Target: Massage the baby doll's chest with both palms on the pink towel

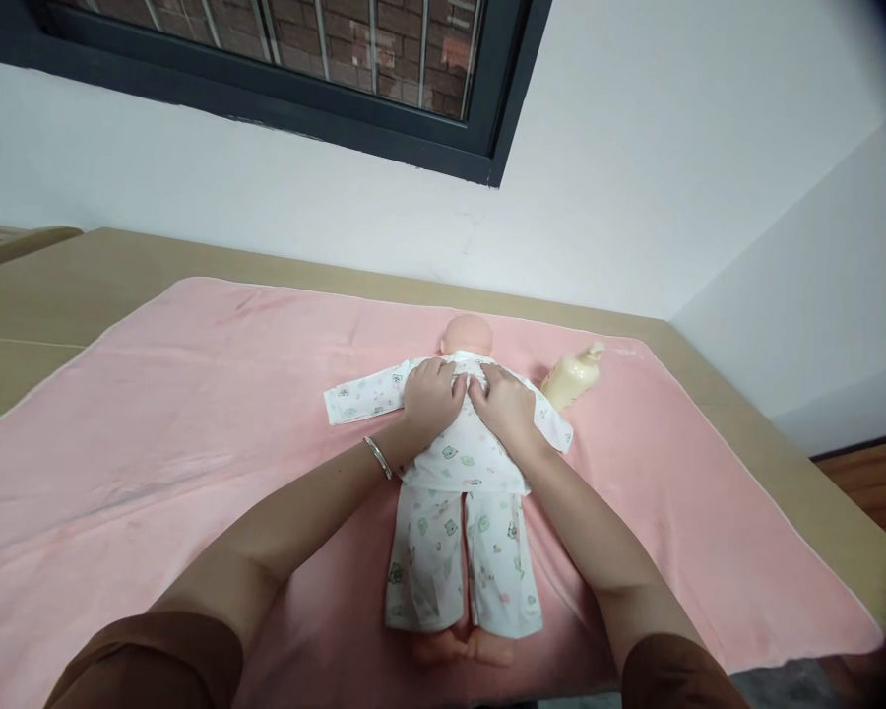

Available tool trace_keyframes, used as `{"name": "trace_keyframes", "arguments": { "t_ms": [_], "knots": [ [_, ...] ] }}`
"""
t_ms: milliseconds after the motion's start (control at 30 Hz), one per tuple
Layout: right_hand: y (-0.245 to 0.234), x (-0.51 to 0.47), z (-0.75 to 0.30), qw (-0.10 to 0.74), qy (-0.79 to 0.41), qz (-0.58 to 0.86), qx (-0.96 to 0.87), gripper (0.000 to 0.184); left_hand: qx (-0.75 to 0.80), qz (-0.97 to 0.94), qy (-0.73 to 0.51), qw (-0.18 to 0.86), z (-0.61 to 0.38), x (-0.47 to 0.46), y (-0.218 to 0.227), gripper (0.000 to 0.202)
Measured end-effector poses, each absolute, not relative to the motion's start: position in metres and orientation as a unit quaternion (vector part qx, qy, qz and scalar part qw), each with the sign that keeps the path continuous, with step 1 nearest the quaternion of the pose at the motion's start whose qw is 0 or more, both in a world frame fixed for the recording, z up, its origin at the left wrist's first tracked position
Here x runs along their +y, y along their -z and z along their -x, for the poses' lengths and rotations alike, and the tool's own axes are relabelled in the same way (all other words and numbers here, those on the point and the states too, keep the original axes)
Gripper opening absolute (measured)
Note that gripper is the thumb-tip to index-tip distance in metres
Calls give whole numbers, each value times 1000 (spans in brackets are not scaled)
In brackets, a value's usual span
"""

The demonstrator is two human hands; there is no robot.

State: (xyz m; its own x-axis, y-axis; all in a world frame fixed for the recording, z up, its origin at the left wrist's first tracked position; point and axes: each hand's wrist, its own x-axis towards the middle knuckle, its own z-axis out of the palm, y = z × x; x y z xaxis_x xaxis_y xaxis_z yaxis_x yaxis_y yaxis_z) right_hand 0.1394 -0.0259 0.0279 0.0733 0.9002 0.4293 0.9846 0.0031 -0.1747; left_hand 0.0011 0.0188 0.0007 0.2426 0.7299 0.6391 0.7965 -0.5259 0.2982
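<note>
A baby doll (467,458) in a white printed top and trousers lies on a pink blanket (214,423), its bald head toward the wall and its feet toward me. It seems to be face down, since no face shows. My left hand (433,402) rests flat on the left side of its upper body, a silver bangle on the wrist. On the right side lies my right hand (506,402), also flat, the two thumbs close together at the middle. Both hands have their fingers stretched out over the cloth and hold nothing.
A pale yellow pump bottle (572,376) lies tilted on the blanket, right of the doll's sleeve. The wooden table (148,258) shows around the blanket's edges. Behind it rises a white wall (598,197) with a dark-framed window (479,148).
</note>
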Motion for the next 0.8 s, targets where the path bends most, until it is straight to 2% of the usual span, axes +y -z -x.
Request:
{"name": "trace_keyframes", "arguments": {
  "t_ms": [233, 800],
  "knots": [
    [-19, -9, -155, 203, 36, 666, -717, 53, -473, 797, 376, -12, -2, 33, 9, 38],
    [-20, -11, -153, 223, 21, 666, -712, 55, -468, 798, 379, -46, -1, 35, 9, 40]
  ]
}}
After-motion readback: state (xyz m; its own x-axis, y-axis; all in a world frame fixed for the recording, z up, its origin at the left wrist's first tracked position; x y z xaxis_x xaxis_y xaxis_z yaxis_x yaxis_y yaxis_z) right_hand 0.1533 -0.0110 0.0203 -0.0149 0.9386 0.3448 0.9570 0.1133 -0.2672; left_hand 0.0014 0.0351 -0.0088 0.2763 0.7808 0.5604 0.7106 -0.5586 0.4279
